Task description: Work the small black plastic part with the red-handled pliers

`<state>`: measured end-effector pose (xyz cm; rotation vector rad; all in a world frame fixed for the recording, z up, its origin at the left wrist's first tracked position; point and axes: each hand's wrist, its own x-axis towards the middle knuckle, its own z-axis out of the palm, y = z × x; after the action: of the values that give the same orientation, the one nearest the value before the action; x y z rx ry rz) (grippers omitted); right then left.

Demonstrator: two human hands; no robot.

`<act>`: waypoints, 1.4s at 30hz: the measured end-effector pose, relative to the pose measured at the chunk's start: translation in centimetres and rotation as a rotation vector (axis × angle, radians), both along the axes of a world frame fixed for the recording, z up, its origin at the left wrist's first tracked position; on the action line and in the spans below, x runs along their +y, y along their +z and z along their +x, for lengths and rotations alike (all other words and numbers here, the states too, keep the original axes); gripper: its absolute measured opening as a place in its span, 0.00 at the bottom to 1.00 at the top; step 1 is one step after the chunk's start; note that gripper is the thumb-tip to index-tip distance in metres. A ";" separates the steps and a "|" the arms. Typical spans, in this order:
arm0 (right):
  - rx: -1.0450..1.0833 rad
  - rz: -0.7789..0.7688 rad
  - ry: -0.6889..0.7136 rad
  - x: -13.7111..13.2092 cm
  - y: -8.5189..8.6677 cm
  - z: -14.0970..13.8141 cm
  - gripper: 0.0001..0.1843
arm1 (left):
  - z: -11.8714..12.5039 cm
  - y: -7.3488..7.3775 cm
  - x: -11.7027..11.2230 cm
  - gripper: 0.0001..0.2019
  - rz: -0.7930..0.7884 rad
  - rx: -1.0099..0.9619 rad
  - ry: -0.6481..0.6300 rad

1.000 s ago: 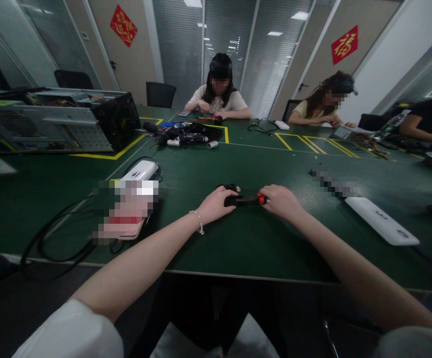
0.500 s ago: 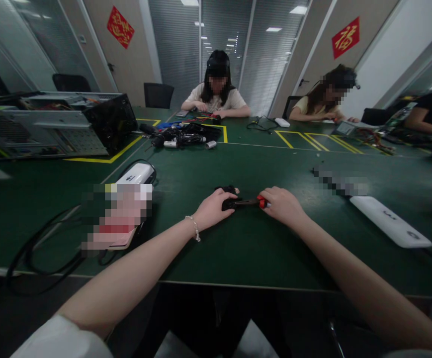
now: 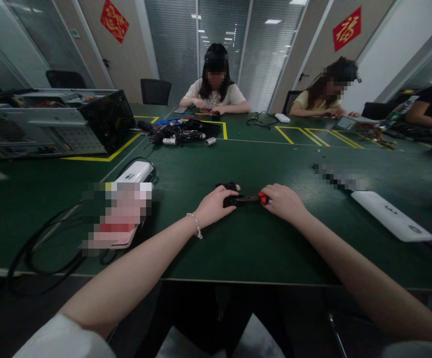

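The pliers (image 3: 248, 200) sit over the table (image 3: 245, 253) between the separated hands, the right hand (image 3: 285, 203) clamped round their red handles (image 3: 264, 198), the left hand (image 3: 214, 205) pinching a black part (image 3: 229, 201) at their tip, with a white power bank (image 3: 390, 216) to their right and a computer case (image 3: 51, 124) far left beyond them.

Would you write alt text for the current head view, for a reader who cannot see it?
The left hand holds a small black part while the right hand points a red-handled tool toward it, over a green table. A computer case and seated people are beyond.
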<state>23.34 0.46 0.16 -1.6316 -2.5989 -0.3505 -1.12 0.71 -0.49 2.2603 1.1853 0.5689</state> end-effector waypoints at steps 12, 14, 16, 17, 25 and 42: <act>0.015 -0.002 -0.005 -0.1 0.0 0.1 0.10 | 0.0 0.2 0.1 0.20 -0.001 0.010 -0.026; 0.013 -0.006 -0.009 -0.1 0.1 0.0 0.10 | 0.0 0.3 0.0 0.20 -0.003 0.008 -0.026; 0.014 -0.008 -0.009 -0.2 0.1 0.0 0.10 | 0.0 0.2 0.0 0.20 -0.002 -0.003 -0.023; 0.015 -0.012 -0.009 -0.2 0.1 -0.1 0.10 | 0.1 0.1 0.0 0.19 0.000 -0.011 -0.024; 0.008 0.009 0.003 -0.2 0.0 0.0 0.10 | 0.1 0.1 -0.1 0.20 -0.016 -0.011 -0.035; -0.007 0.025 0.015 0.1 -0.3 0.3 0.10 | 0.1 0.0 0.3 0.20 0.018 -0.013 -0.043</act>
<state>23.68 0.54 -0.18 -1.6053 -2.5992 -0.3868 -1.04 1.03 -0.52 2.2876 1.1268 0.5790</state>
